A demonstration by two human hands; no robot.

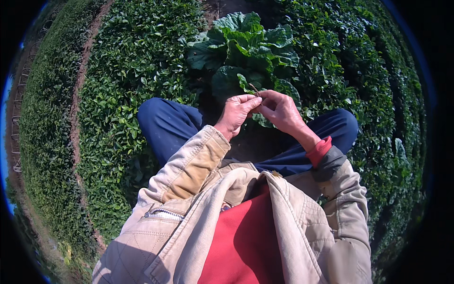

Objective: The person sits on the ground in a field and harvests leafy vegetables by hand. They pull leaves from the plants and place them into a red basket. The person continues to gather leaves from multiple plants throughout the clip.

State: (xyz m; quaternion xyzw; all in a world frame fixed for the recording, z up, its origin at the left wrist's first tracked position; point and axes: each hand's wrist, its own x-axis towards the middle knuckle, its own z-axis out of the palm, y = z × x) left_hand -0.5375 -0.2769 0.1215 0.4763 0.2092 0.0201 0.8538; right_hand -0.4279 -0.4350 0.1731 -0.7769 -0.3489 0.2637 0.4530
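Observation:
A thin brown strand (254, 88), a twig or a dry stem, sticks up from between the fingertips of both hands. My left hand (235, 112) pinches it between thumb and fingers. From the other side my right hand (282, 110) grips it too, thumb and forefinger meeting the left fingertips. Most of the strand is hidden by the fingers. Just beyond the hands grows a large leafy cabbage plant (244, 53) with broad, crinkled green leaves. Its nearest leaves lie behind and below my fingers.
Dense rows of low, glossy-leaved bushes (117, 106) run along the left, with more bushes (330, 64) on the right. A bare soil path (76, 106) separates rows at far left. My bent knees, in blue trousers (170, 122), flank the hands.

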